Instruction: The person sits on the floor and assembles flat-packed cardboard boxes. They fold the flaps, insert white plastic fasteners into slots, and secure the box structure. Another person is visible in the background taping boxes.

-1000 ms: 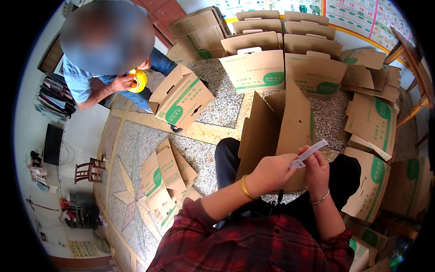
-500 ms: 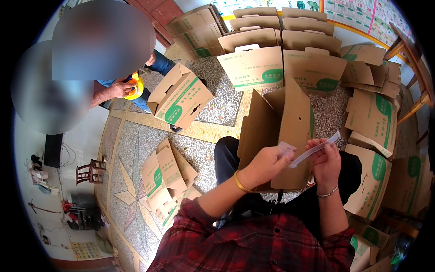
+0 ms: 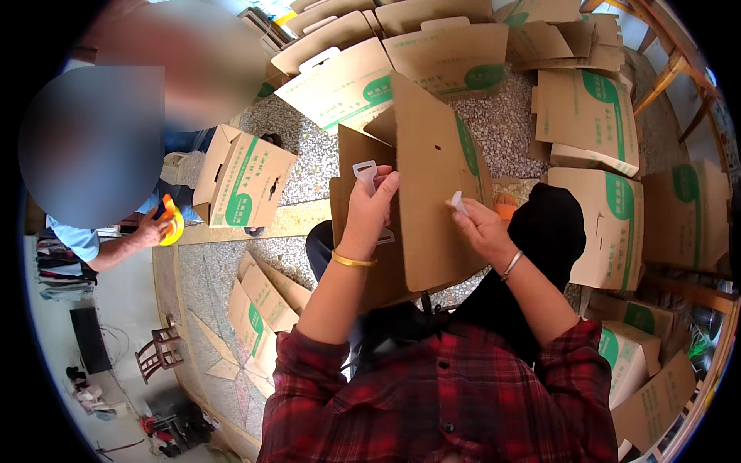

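Note:
An open cardboard box stands upright between my knees, its tall flap raised and a small hole in that panel. On the panel's inner side, my left hand is closed around a translucent white plastic carry handle; its slotted end sticks up past my thumb and another plastic end shows below my fingers. Across the panel, on the printed outer side, my right hand pinches a small white plastic strip between thumb and fingers. How much of that strip lies inside my fingers is hidden.
At the left, a co-worker's hand holds a yellow tape dispenser near a closed box. Several open boxes line the far side. More boxes stand at my right; flattened cartons lie at my left.
My hands have moved apart: the left went to the box's inner side, the right to its outer side. The view has shifted. The co-worker's hand with the tape dispenser sits lower.

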Motion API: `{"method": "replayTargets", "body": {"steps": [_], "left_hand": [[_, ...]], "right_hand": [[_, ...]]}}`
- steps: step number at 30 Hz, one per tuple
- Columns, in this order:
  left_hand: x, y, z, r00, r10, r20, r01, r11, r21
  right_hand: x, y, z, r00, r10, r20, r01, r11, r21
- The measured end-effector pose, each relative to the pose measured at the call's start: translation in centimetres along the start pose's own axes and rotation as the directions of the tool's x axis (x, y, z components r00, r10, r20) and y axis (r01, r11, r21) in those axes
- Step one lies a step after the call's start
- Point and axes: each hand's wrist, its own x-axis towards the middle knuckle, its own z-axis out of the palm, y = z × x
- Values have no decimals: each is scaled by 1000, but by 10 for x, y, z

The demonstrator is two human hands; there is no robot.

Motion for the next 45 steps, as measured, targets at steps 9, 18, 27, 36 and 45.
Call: {"method": "replayTargets", "body": {"steps": [9, 18, 27, 36, 45], "left_hand": [[54, -17, 2, 924, -259, 282, 343, 886, -313], [53, -34, 23, 921, -152, 358, 283, 893, -349], [48, -26, 25, 935, -133, 329, 261, 885, -385], [50, -34, 26, 919, -145, 367, 279, 896, -346], [47, -24, 36, 889, -131, 439, 270, 924, -271]], "right_hand": [[19, 1, -12, 983, 119, 137, -135, 984, 113], [95, 29, -57, 872, 159, 463, 2, 945, -328], [126, 46, -59, 844, 199, 499, 65, 884, -463], [140, 23, -66, 825, 266, 498, 161, 735, -659], [129, -1, -41, 859, 400, 321, 69, 530, -845]]}}
